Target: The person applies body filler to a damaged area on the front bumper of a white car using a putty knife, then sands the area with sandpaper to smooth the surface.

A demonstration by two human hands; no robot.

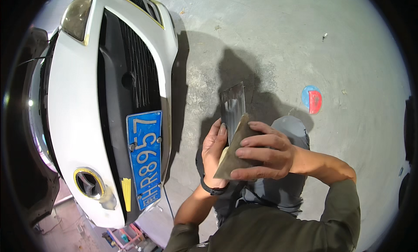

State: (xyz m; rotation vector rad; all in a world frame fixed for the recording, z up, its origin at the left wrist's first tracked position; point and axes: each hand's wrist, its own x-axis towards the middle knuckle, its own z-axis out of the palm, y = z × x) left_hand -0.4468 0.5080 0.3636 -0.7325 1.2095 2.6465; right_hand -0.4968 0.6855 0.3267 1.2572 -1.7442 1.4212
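A grey concrete floor [261, 43] fills most of the view, stained and scuffed, with hard light casting sharp shadows. A white car front [74, 112] with a black grille [137, 73] and blue plate [146, 158] stands at left. A round blue-and-red floor marker [311, 99] lies at right.

The scraper blade [233, 107] looks like bare metal, dull grey with streaky smears. The sheet [233, 152] pressed on it seems matt, brownish sandpaper. The bumper [74, 117] is glossy white painted plastic, its grille [135, 73] matt black. The floor [278, 38] is rough, pale concrete. The trousers [278, 195] are grey cloth.
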